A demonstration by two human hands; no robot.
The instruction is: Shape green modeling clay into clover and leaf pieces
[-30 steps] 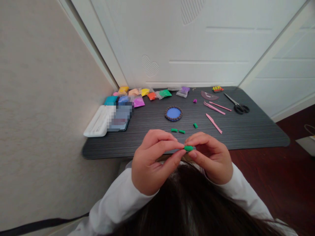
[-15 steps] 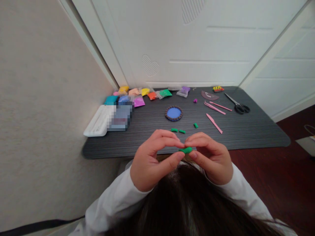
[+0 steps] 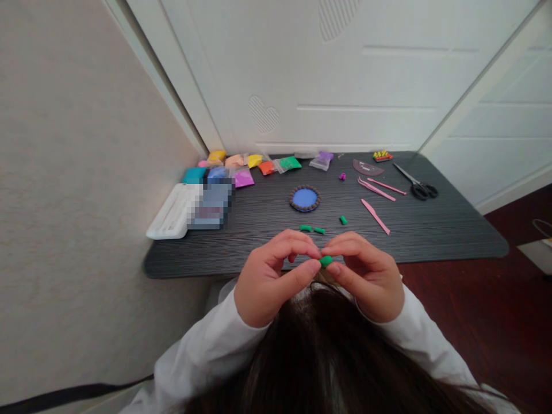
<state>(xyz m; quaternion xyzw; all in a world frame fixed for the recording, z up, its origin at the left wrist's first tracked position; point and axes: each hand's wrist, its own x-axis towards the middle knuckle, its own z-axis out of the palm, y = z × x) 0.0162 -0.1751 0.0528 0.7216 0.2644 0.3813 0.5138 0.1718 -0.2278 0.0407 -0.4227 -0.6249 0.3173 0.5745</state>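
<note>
Pinching a small green lump (image 3: 326, 261) over the near edge of the counter (image 3: 207, 253), left hand (image 3: 267, 282) and right hand (image 3: 375, 282) meet almost fingertip to fingertip, each clamped on it by thumb and forefinger. Lump sits between the two; from where I stand, neither looks nearer. Long axis, as far as the fingers leave it visible, runs roughly crosswise, hand to hand. Just beyond: two green rods (image 3: 305, 228) nearly end to end, shorter green piece (image 3: 343, 220) off right. Farther ahead, blue disc (image 3: 305, 198) with knobbly brown rim.
</note>
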